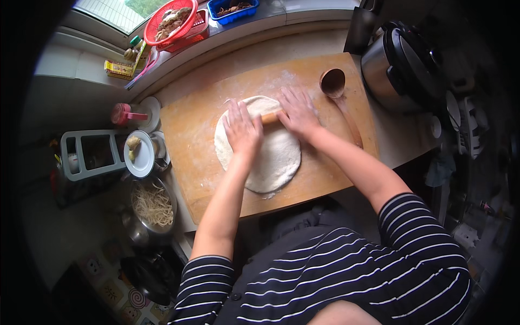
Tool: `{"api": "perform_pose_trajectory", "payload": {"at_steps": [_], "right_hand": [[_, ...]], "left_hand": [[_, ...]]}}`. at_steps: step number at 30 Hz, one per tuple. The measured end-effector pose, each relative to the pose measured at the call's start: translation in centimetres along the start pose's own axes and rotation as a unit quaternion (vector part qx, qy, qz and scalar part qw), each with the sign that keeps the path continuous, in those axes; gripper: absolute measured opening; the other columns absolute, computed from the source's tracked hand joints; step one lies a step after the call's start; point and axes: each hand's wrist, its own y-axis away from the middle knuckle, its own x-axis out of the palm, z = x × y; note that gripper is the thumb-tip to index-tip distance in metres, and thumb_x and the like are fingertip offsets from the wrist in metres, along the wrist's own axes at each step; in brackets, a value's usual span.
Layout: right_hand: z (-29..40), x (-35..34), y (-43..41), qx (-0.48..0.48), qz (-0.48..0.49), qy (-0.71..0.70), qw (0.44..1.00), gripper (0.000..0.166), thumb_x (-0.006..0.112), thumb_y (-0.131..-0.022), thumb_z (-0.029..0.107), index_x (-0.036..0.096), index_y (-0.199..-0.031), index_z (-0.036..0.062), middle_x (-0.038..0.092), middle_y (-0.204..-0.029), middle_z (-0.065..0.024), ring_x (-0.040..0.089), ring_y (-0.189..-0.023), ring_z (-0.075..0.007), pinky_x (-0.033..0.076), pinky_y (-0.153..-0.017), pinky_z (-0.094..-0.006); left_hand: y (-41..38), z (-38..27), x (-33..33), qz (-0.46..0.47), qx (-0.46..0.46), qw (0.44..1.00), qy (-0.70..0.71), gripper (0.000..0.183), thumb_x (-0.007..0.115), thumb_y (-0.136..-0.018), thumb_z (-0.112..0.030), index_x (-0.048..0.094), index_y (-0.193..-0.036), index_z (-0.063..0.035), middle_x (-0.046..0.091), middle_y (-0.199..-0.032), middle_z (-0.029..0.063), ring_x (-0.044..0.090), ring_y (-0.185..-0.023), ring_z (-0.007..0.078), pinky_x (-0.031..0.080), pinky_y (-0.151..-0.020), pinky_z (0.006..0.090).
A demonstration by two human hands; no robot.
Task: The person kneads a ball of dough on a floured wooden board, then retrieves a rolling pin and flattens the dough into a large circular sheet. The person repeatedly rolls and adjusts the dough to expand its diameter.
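A round, flattened sheet of dough (276, 158) lies on a floured wooden board (195, 162). Across its far half rests a wooden rolling pin (269, 118), of which only the short middle stretch shows. My left hand (243, 128) lies flat over the pin's left part, fingers pointing away from me. Over the right part is my right hand (298, 111), slightly blurred, its fingers spread forward past the dough's edge. Both palms press on the pin and hide its ends. To the right of my right hand, a wooden ladle (333, 83) lies on the board, its handle towards me.
A stainless steel electric cooker (382, 69) stands right of the board. On the left are a plate with ginger pieces (139, 162), a metal bowl of noodles (153, 205) and a pink-lidded jar (122, 114). Red baskets (150, 28) and a blue tray (231, 16) line the windowsill.
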Motion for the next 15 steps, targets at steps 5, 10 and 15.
{"api": "perform_pose_trajectory", "payload": {"at_steps": [5, 10, 15], "right_hand": [[4.2, -6.1, 10.7, 0.018, 0.037, -0.025, 0.999, 0.06, 0.058, -0.088, 0.042, 0.043, -0.139, 0.0152, 0.042, -0.14, -0.0128, 0.034, -0.136, -0.0278, 0.014, -0.115, -0.0482], [4.5, -6.0, 5.2, 0.078, -0.006, -0.073, 0.994, 0.028, 0.057, -0.088, 0.033, 0.059, -0.106, 0.0115, 0.054, -0.113, -0.0088, 0.047, -0.11, -0.0274, 0.031, -0.095, -0.0448], [2.5, -2.7, 4.6, 0.077, -0.038, 0.031, 0.996, 0.042, 0.051, -0.09, 0.028, 0.054, -0.126, 0.0078, 0.05, -0.132, -0.0143, 0.043, -0.123, -0.0284, 0.028, -0.104, -0.043]], "left_hand": [[11.0, -1.1, -5.2, 0.119, 0.085, 0.981, 0.128, 0.061, 0.049, -0.094, -0.03, 0.033, -0.145, 0.0003, 0.033, -0.15, 0.0209, 0.026, -0.142, 0.0342, 0.016, -0.116, 0.0486], [3.4, -0.3, -3.8, 0.008, 0.032, 0.997, 0.07, 0.056, 0.042, -0.098, -0.03, 0.034, -0.144, 0.0018, 0.032, -0.15, 0.0231, 0.026, -0.142, 0.035, 0.015, -0.117, 0.0471], [2.1, -0.6, 0.8, -0.002, -0.002, 1.0, -0.006, 0.063, 0.04, -0.098, -0.036, 0.031, -0.146, 0.0033, 0.027, -0.153, 0.0224, 0.022, -0.144, 0.0335, 0.014, -0.117, 0.0484]]}}
